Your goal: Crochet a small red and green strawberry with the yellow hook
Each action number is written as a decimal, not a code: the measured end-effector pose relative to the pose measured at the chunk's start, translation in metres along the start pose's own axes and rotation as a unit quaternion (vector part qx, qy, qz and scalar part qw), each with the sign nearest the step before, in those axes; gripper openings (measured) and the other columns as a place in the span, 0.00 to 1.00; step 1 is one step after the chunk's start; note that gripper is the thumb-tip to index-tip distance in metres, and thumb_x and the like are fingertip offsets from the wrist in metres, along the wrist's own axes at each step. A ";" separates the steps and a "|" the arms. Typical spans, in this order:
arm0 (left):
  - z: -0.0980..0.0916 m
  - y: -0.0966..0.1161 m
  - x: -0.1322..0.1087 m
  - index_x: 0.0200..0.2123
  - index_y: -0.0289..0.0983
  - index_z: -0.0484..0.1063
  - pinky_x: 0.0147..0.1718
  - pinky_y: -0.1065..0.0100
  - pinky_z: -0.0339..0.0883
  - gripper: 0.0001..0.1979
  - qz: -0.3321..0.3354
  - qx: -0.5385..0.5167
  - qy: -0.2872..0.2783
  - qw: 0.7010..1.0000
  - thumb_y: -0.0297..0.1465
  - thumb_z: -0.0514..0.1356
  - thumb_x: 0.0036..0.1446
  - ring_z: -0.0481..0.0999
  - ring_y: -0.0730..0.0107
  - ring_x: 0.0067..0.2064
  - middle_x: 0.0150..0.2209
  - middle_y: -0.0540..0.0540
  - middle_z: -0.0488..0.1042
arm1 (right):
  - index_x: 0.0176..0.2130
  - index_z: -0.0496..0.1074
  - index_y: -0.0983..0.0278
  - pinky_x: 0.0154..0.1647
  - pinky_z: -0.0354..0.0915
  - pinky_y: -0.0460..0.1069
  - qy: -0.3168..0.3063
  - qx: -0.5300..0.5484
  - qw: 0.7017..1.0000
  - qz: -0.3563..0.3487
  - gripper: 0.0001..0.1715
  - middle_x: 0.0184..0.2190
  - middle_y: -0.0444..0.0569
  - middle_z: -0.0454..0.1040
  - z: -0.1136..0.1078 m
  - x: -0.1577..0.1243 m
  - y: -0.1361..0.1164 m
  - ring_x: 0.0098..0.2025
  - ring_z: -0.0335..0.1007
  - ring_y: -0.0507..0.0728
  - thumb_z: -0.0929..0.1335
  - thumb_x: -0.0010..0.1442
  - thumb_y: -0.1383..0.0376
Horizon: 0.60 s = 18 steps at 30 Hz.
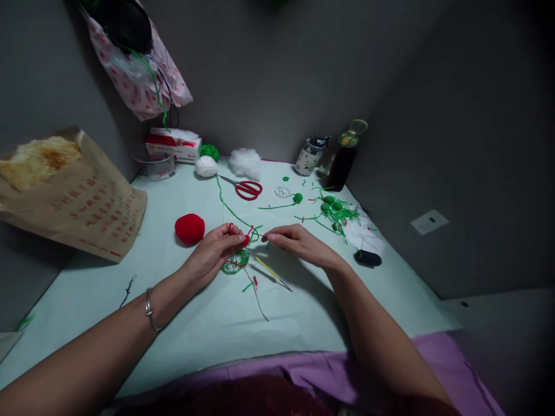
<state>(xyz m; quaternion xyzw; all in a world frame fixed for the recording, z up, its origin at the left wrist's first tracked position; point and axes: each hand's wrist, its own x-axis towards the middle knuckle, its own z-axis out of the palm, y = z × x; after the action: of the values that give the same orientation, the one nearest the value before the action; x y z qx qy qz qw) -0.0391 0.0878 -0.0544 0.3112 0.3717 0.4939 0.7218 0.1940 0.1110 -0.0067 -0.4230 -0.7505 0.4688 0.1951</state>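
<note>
tabletop beneath, held red yarn slants away rightward.

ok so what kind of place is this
Probably a craft corner in a room: a red yarn ball, red-handled scissors and a clump of white fluff lie on the pale tabletop.

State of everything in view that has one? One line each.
Left hand, pinching a red yarn piece
Right hand, fingers bent, grip unclear
Red yarn ball, wound
Scissors, lying flat, blades together
Bottle, upright, lid on
Patterned cup, upright, holding dark items
Paper bag, open, bread sticking out
</note>
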 end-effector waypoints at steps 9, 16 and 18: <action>0.001 -0.001 0.000 0.30 0.35 0.73 0.35 0.74 0.68 0.11 -0.017 -0.001 -0.009 1.000 0.25 0.73 0.49 0.77 0.74 0.34 0.29 0.50 0.77 | 0.39 0.81 0.67 0.30 0.55 0.47 0.049 0.008 0.999 -0.002 0.24 0.24 0.42 0.67 0.018 0.009 0.005 0.28 0.56 0.51 0.67 0.65 0.49; -0.002 -0.001 0.001 0.31 0.36 0.75 0.41 0.73 0.71 0.10 -0.022 -0.019 0.010 1.000 0.23 0.72 0.49 0.77 0.75 0.34 0.31 0.51 0.77 | 0.53 0.75 0.61 0.41 0.61 0.51 0.163 -0.198 0.965 -0.060 0.20 0.42 0.51 0.73 0.012 0.008 0.014 0.41 0.65 0.57 0.72 0.61 0.63; -0.001 0.001 0.001 0.32 0.36 0.76 0.42 0.73 0.71 0.09 -0.021 -0.026 0.015 0.999 0.23 0.72 0.48 0.76 0.75 0.35 0.31 0.51 0.76 | 0.53 0.73 0.61 0.41 0.62 0.51 0.135 -0.334 0.923 -0.132 0.20 0.46 0.54 0.72 0.015 0.005 0.012 0.43 0.66 0.58 0.70 0.61 0.70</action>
<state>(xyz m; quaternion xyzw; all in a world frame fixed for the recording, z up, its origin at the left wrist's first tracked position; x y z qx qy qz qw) -0.0402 0.0892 -0.0550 0.2774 0.3759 0.4925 0.7343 0.1858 0.1092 -0.0247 -0.4202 -0.8790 0.0992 0.2024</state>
